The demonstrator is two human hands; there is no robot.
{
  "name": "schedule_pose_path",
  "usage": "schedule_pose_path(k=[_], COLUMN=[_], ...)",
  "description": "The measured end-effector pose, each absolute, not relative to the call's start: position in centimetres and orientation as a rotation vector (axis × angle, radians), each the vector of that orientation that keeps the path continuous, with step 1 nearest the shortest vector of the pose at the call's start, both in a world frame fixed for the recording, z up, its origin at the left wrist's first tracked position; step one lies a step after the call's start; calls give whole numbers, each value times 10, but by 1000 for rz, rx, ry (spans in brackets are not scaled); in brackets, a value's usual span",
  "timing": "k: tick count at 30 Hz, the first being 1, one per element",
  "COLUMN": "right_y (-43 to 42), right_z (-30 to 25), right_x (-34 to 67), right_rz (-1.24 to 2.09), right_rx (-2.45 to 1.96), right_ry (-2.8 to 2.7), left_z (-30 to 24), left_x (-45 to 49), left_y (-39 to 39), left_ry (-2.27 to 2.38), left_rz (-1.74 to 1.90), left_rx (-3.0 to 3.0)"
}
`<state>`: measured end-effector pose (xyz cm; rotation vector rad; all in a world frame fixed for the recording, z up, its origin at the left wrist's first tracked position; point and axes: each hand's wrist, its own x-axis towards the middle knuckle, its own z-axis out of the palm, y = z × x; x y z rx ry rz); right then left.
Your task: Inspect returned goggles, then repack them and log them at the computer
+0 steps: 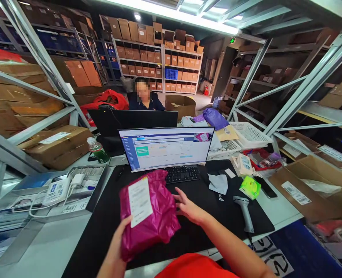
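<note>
"What's biggest over there?"

"The pale, flat-topped table (53, 241), with a broad black mat (86, 247) spread across it, probably as a working surface. A wide, thin, lit monitor (167, 151) stands at the back, angled, I'd guess, so the person can read it."

"And the parcel?"

"The crinkled, magenta plastic parcel (163, 208) is held over the mat, in front of the monitor, partly hiding the flat black keyboard (185, 174). The left hand (119, 239) has its grip closed on the near left edge. That leaves the white rectangular paper label (140, 200) mostly uncovered, maybe for reading."

"The right hand (193, 210)?"

"Grip wide, fingers spread at the parcel's right side; I can't tell whether they touch. The grey, pistol-shaped scanner (245, 211) lies to the right, likely for easy reach, a yellow-green soft-wrapped pack (250, 187) just beyond."

"Count them."

"One table, one mat, one lit monitor, one parcel, one keyboard, two hands on this side, one label, one scanner, one yellow-green pack."
</note>
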<state>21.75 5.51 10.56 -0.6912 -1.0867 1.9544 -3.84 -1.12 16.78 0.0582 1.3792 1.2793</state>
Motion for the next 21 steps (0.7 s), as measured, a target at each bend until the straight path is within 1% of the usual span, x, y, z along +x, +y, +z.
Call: schedule_pose_path(k=[3, 6, 10, 12, 14, 17, 18, 19, 21], right_y=[61, 57, 39, 28, 18, 12, 14, 19, 36], right_z=[127, 117, 77, 58, 44, 29, 26, 23, 20], right_x=[190, 172, 152, 145, 144, 157, 167, 180, 212], right_rz=[1982, 1859, 1629, 1563, 1620, 1945, 1971, 1900, 1530], right_rx=[-629, -767, -992, -1129, -1258, -1321, -1339, -1389, -1576], right_ry=[-1003, -985, -1062, -1084, -1075, -1039, -1093, -1190, -1406], left_z=[126, 93, 62, 52, 48, 54, 56, 56, 52], left_x=[-23, -28, -38, -40, -41, -37, -35, -32, -27], left_y=[-19, -20, -12, -10, -12, -25, -32, -40, -55], left_ry=[1234, 1195, 1600, 1774, 1861, 2039, 2139, 2255, 2437], left_rz=[1100, 989, 991, 1011, 1026, 1006, 965, 897, 737], left_rx=[140, 354, 885, 1010, 1034, 1161, 1242, 1340, 1519])
